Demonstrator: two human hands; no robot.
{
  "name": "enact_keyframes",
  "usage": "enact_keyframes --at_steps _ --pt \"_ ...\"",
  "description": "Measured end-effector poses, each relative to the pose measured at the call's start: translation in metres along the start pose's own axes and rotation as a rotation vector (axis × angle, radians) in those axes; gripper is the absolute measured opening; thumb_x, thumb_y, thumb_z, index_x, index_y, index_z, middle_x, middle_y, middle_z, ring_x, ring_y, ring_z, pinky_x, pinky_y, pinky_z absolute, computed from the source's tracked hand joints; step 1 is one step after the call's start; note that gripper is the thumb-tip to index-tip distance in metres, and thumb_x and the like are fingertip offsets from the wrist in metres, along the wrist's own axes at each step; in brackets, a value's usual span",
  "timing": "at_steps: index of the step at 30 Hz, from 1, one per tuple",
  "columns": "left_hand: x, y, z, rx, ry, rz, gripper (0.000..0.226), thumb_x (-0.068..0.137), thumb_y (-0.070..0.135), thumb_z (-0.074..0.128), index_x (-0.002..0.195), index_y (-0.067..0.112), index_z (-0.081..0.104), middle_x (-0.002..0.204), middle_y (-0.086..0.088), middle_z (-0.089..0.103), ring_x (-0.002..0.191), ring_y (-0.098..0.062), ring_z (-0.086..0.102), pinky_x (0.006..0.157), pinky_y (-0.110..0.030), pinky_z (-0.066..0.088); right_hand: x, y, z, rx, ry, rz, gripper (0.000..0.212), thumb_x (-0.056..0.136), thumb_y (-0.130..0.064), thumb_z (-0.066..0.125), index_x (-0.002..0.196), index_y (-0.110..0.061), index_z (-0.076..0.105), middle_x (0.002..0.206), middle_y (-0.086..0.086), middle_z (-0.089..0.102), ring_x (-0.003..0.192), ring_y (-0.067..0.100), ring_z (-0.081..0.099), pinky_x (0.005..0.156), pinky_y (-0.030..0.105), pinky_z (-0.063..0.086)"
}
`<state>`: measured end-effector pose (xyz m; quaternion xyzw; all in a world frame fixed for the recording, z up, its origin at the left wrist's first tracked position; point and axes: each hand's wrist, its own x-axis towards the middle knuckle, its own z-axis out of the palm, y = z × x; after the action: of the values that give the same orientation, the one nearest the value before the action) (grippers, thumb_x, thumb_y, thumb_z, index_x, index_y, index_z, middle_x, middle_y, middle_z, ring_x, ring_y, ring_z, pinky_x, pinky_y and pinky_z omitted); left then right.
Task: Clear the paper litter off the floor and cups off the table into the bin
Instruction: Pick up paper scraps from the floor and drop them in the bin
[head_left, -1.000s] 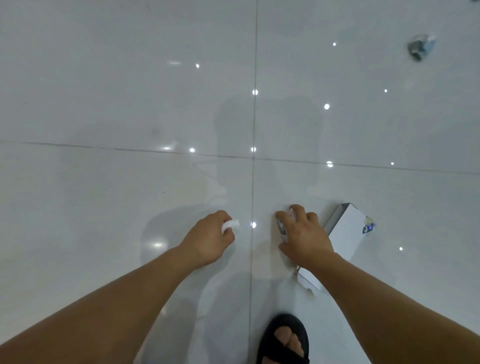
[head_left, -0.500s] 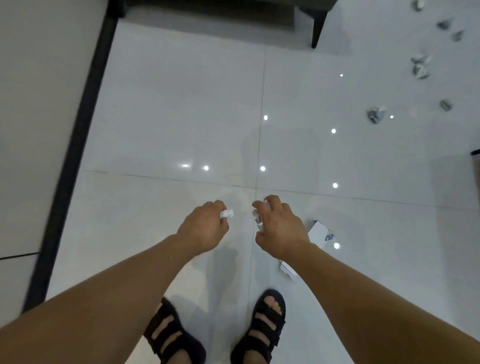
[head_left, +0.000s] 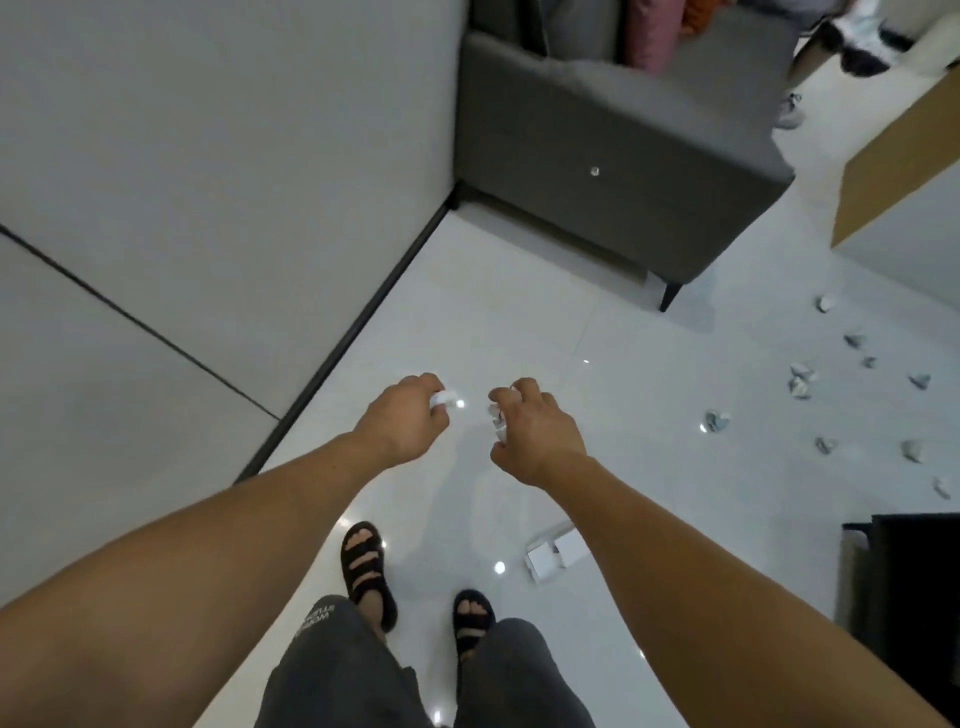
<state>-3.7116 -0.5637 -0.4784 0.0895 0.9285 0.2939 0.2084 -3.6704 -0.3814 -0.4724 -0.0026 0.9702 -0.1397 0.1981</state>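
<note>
mid-pickup: gripping white wad in curled left hand, crumpled scrap in curled right hand. next, likely: carrying both to bin.

Head view. My left grip holds a white paper wad and my right grip a crumpled scrap — both above the floor. More paper litter lies scattered to the right, near a grey sofa.

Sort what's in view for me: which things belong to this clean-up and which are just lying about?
Job: white scrap held by the left hand; crumpled paper held by the right hand; paper balls scattered on the floor; white card box, also on the floor.
Just there: grey sofa; wood-edged unit; dark object at the right edge, unidentifiable.
</note>
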Motion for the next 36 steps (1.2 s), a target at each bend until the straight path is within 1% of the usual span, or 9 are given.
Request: enact_keyframes --at_steps 3,7,11,14,17,19,24,29,36 --pt "-0.06 0.002 -0.028 -0.054 0.115 -0.105 0.027 0.093 0.026 0.05 0.115 0.012 0.056 0.108 -0.009 0.059 0.093 -0.028 0.058 0.078 -0.037 0.049 -0.024 -0.031 -0.027 -0.024 -0.002 -0.111 0.059 0.081 -0.025 0.065 0.136 -0.024 0.043 0.133 0.002 0.039 0.11 0.025 0.049 0.079 0.031 0.045" --pt "-0.149 -0.005 -0.042 -0.127 0.235 -0.243 0.025 0.093 0.026 0.049 0.113 0.013 0.057 0.105 -0.009 0.06 0.09 -0.026 0.058 0.077 -0.038 0.051 -0.054 -0.08 -0.046 -0.077 -0.027 -0.259 0.062 0.08 -0.028 0.066 0.137 -0.027 0.042 0.132 0.0 0.039 0.109 0.023 0.05 0.077 0.029 0.042" --pt "-0.241 -0.025 -0.052 -0.16 0.416 -0.397 0.02 0.092 0.026 0.048 0.108 0.017 0.058 0.106 -0.005 0.06 0.089 -0.023 0.056 0.074 -0.031 0.045 -0.088 -0.147 -0.039 -0.183 -0.095 -0.458 0.057 0.08 -0.027 0.064 0.134 -0.027 0.044 0.131 0.0 0.04 0.106 0.021 0.05 0.074 0.028 0.041" --pt "-0.313 -0.05 -0.063 -0.186 0.538 -0.526 0.021 0.092 0.025 0.048 0.109 0.017 0.057 0.107 -0.006 0.059 0.092 -0.026 0.056 0.076 -0.033 0.046 -0.124 -0.213 -0.021 -0.259 -0.126 -0.606 0.056 0.08 -0.026 0.064 0.132 -0.026 0.045 0.131 0.001 0.039 0.107 0.023 0.05 0.078 0.03 0.046" --pt "-0.396 -0.082 -0.065 -0.21 0.661 -0.656 0.023 0.093 0.026 0.048 0.112 0.016 0.056 0.11 -0.006 0.058 0.095 -0.026 0.056 0.078 -0.033 0.046 -0.175 -0.282 0.008 -0.332 -0.14 -0.788 0.063 0.08 -0.026 0.063 0.139 -0.027 0.04 0.133 0.001 0.039 0.11 0.025 0.051 0.082 0.033 0.049" --pt "-0.455 -0.105 -0.061 -0.228 0.733 -0.726 0.024 0.093 0.026 0.048 0.113 0.017 0.056 0.111 -0.005 0.058 0.093 -0.025 0.056 0.077 -0.033 0.047 -0.212 -0.324 0.031 -0.373 -0.147 -0.892 0.062 0.082 -0.026 0.061 0.14 -0.027 0.039 0.133 0.002 0.039 0.11 0.025 0.05 0.082 0.033 0.048" --pt "-0.617 -0.156 -0.035 -0.262 0.847 -0.891 0.023 0.093 0.027 0.049 0.113 0.016 0.056 0.11 -0.004 0.058 0.092 -0.024 0.057 0.074 -0.031 0.044 -0.316 -0.418 0.097 -0.459 -0.213 -1.073 0.065 0.082 -0.027 0.063 0.141 -0.026 0.037 0.133 0.002 0.038 0.111 0.025 0.05 0.081 0.032 0.047" --pt "-0.774 -0.196 -0.011 -0.293 0.983 -1.073 0.021 0.092 0.025 0.051 0.108 0.014 0.058 0.106 -0.008 0.062 0.093 -0.027 0.058 0.074 -0.031 0.044 -0.436 -0.506 0.172 -0.485 -0.281 -1.28 0.064 0.08 -0.027 0.063 0.14 -0.026 0.039 0.132 0.003 0.04 0.112 0.026 0.051 0.086 0.033 0.049" --pt "-0.92 -0.231 0.025 -0.388 1.108 -1.265 0.024 0.091 0.023 0.054 0.11 0.011 0.061 0.112 -0.01 0.061 0.101 -0.03 0.058 0.082 -0.034 0.047 -0.566 -0.604 0.258 -0.564 -0.381 -1.515 0.063 0.079 -0.025 0.064 0.138 -0.025 0.04 0.132 0.004 0.04 0.112 0.027 0.05 0.086 0.034 0.048"
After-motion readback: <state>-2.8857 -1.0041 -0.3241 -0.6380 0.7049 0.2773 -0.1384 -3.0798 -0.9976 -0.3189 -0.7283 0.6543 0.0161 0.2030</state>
